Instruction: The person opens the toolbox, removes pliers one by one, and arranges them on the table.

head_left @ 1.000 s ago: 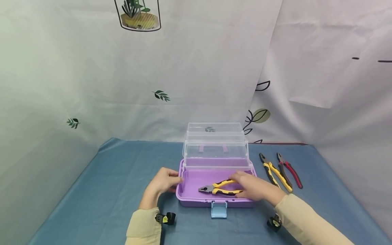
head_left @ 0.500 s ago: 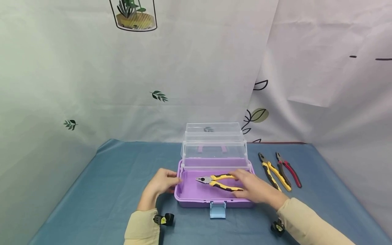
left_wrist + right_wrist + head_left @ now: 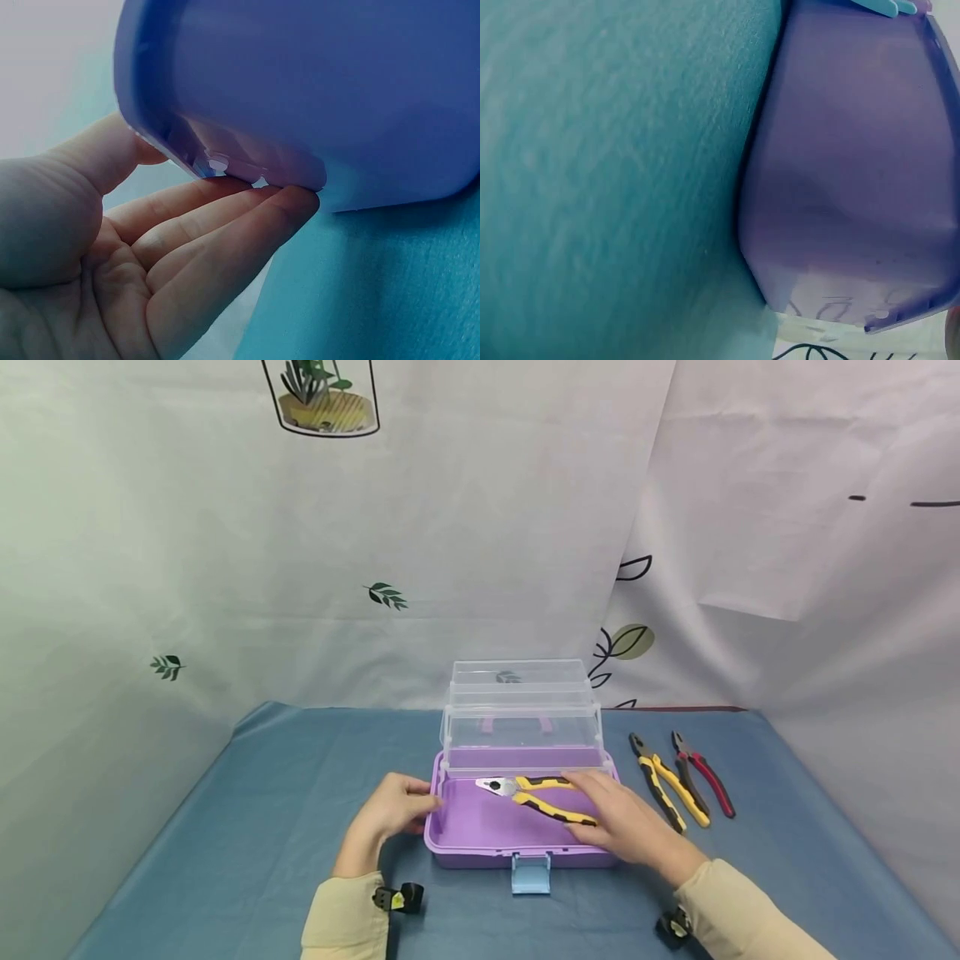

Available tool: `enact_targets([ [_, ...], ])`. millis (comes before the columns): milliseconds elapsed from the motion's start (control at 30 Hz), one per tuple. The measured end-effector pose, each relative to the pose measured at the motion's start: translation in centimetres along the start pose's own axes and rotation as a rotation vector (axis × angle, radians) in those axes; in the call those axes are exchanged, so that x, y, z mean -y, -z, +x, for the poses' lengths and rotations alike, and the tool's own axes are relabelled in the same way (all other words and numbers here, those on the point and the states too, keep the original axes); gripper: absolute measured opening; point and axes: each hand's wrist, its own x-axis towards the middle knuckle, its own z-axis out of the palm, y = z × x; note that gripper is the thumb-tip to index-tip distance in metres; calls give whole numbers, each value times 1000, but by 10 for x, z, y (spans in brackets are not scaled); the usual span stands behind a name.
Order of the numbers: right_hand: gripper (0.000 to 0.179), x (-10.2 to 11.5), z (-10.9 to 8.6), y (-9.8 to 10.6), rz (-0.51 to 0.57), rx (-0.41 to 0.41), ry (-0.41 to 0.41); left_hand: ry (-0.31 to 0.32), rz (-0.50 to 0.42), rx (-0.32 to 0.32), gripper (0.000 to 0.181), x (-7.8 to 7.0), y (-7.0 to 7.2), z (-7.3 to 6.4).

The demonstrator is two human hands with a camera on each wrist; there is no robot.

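A purple toolbox [image 3: 487, 852] sits on the table with its clear tiered trays [image 3: 525, 735] raised at the back. My left hand [image 3: 393, 808] holds the box's left wall, thumb over the rim. In the left wrist view, the fingertips [image 3: 292, 201] touch the outer side of the toolbox [image 3: 352, 82]. Above the box's interior, my right hand [image 3: 621, 820] grips the handles of yellow-and-black pliers [image 3: 551, 811], whose metal nose points left. The right wrist view shows the toolbox's outer wall [image 3: 847, 165]; only a sliver of hand appears at its right edge.
To the right of the box lie larger yellow-and-black pliers [image 3: 682, 792] and red-and-black pliers [image 3: 713, 784]. A light blue latch [image 3: 531, 875] hangs at the box's front. Blue cloth [image 3: 285, 827] covers the table; a printed white sheet [image 3: 480, 510] hangs behind.
The pliers in my right hand have risen, moving toward the back of the box. My left hand stays on the box's wall. The whole head view has shifted slightly.
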Motion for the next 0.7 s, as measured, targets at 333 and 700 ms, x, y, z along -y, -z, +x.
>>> enact_targets([
  [333, 67, -6, -5, -10, 8, -241, 94, -3, 5, 5, 31, 1, 1, 2],
  [700, 72, -7, -10, -15, 65, -329, 37, -8, 23, 0, 30, 1, 1, 1],
])
